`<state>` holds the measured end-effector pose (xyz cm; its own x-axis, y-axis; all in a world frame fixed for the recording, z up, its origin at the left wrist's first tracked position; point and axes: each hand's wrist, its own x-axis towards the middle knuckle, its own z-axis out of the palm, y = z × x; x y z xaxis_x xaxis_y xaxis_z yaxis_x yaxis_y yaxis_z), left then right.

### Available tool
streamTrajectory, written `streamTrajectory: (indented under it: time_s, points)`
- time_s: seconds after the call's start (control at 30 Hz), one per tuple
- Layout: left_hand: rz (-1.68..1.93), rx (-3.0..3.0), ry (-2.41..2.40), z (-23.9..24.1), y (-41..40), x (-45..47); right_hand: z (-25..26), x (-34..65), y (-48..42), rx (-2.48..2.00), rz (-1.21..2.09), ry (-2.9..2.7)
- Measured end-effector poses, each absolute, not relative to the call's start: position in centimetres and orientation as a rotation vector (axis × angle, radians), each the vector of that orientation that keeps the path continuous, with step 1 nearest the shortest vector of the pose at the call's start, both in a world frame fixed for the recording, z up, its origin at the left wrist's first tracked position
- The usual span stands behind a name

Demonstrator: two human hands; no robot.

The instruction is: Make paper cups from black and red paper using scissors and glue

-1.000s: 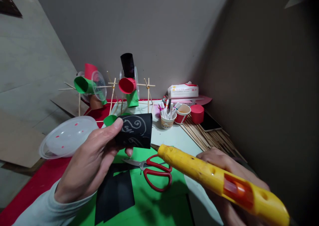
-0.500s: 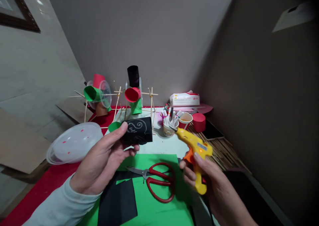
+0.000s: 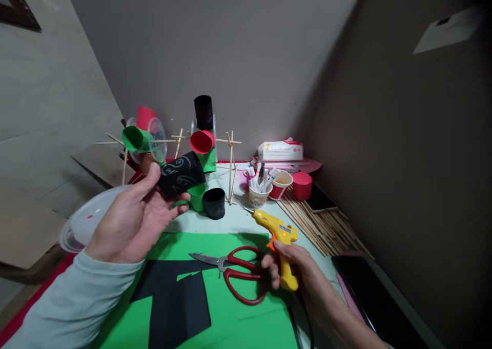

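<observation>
Raised at left centre, my left hand (image 3: 132,213) grips a black paper tube (image 3: 182,175) with pale swirls drawn on it; the tube tilts up to the right. My right hand (image 3: 294,267) is wrapped round the handle of a yellow hot glue gun (image 3: 279,228), its nozzle pointing left and upward over the table. Below and between the hands, red-handled scissors (image 3: 234,267) lie on green paper (image 3: 246,328) and cut black paper (image 3: 179,308). Behind the held tube stand a shorter black paper ring (image 3: 214,204) and a green one (image 3: 197,198).
Two wheel-like models, one with a red tube (image 3: 202,142), one with a green tube (image 3: 136,139), stand on stick frames at the back. A cup of markers (image 3: 259,195), a red paper ring (image 3: 302,186), wooden sticks (image 3: 319,226) and a tissue pack (image 3: 280,150) sit right. A translucent lid (image 3: 82,216) lies left.
My left hand has carried the black tube left and up and tilted it, uncovering the small black ring. The glue gun has moved left and slightly lower. The view has shifted slightly.
</observation>
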<state>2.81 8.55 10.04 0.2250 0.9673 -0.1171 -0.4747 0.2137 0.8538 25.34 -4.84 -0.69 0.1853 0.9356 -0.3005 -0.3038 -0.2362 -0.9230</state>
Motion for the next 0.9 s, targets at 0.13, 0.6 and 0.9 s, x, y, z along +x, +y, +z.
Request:
streamTrajectory:
  time_s: [0.13,0.6,0.9]
  points:
    - [1.094,0.764,0.775,10.6,8.1,3.0,-1.1,25.4,-5.0,-1.445,1.334,-0.854]
    - [0.948,1.082,0.773,10.3,4.9,3.3,-1.1,26.5,-5.2,-2.237,0.367,-1.542]
    - [0.856,1.072,0.78,9.6,3.3,4.1,3.2,26.4,-5.7,-1.996,0.271,-1.552]
